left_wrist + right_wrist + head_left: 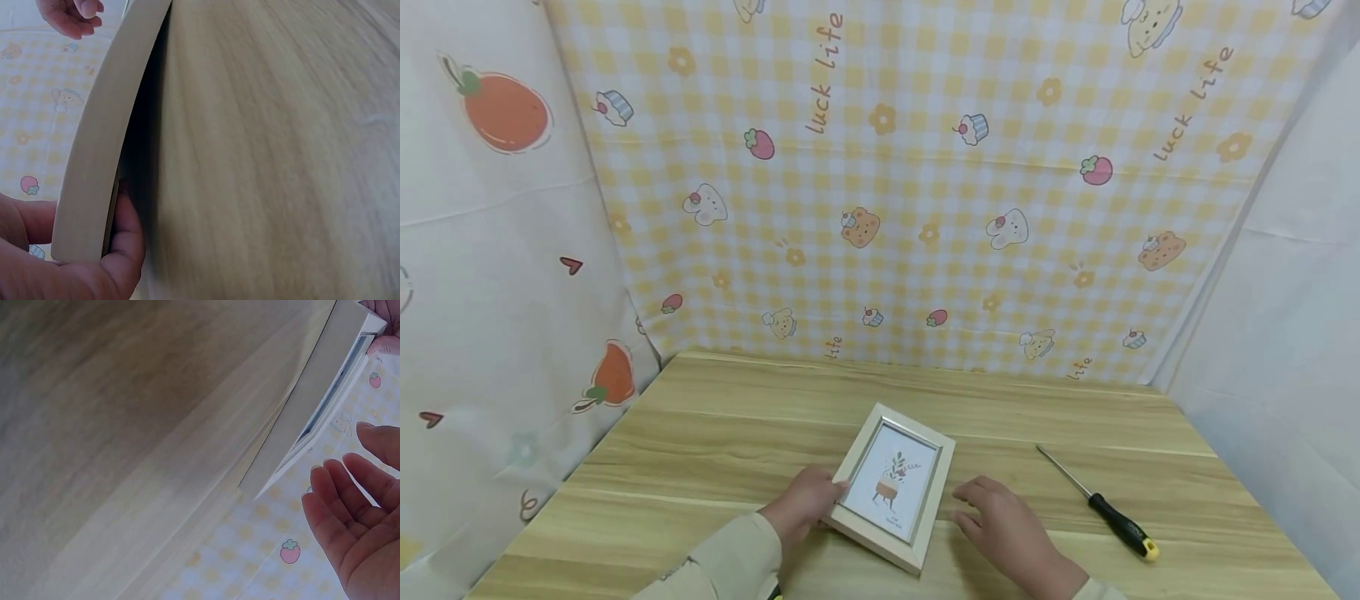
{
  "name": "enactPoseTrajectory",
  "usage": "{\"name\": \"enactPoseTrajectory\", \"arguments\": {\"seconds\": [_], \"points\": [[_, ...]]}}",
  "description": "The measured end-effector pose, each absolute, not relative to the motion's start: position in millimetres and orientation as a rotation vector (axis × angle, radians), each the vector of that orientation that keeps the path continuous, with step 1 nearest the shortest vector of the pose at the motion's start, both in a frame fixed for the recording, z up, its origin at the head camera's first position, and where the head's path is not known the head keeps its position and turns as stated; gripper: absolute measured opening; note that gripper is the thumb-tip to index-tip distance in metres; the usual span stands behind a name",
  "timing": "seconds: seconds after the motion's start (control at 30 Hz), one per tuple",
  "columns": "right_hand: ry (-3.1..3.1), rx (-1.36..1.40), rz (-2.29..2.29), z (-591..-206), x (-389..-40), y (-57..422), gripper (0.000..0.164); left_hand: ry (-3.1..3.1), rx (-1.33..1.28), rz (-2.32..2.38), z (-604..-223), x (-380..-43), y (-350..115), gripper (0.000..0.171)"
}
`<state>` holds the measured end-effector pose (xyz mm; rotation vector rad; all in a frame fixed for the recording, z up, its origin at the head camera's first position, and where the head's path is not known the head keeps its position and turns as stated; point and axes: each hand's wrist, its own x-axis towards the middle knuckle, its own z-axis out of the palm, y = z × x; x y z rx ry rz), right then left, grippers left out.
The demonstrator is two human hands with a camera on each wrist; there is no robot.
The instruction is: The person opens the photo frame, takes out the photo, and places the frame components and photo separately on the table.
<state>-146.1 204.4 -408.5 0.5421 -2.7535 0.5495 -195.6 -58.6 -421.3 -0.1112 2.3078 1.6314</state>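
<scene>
A pale wooden picture frame point(928, 517) with a potted-plant print lies at a slant in the middle of the table, front side up. My left hand point(808, 500) grips its left edge, thumb on the front and fingers curled under the back; the left wrist view shows this hold on the frame's side point(94, 137). Off the frame's right edge is my right hand point(1003, 529), apart from it, fingers loosely bent and holding nothing. In the right wrist view those fingers point(337, 519) are spread beside the frame point(300, 406).
A screwdriver point(1120, 525) with a black and yellow handle lies on the wooden table point(700, 433), right of my right hand. Part of a black and yellow object point(776, 592) shows by the left sleeve. Patterned cloth point(910, 183) hangs behind the table, with pale cloth at both sides.
</scene>
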Motion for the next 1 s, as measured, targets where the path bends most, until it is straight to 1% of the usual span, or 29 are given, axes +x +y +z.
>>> {"name": "enactPoseTrajectory", "arguments": {"seconds": [0.13, 0.6, 0.8, 1.0], "points": [[-2.739, 0.552, 0.549, -407.8, -144.7, 204.2, 0.021, 2.294, -0.127, 1.616, -422.7, -197.1, -58.4, 0.029], [-2.742, 0.589, 0.553, -410.8, -145.7, 206.5, 0.021, 2.449, -0.141, 1.474, -418.4, -195.2, -53.7, 0.027], [-2.742, 0.582, 0.554, -411.2, -145.1, 206.1, 0.022, 2.487, -0.123, 1.413, -418.4, -192.6, -53.2, 0.029], [-2.743, 0.575, 0.545, -410.6, -145.2, 206.2, 0.021, 2.544, -0.038, 1.395, -417.5, -189.2, -54.8, 0.022]]}}
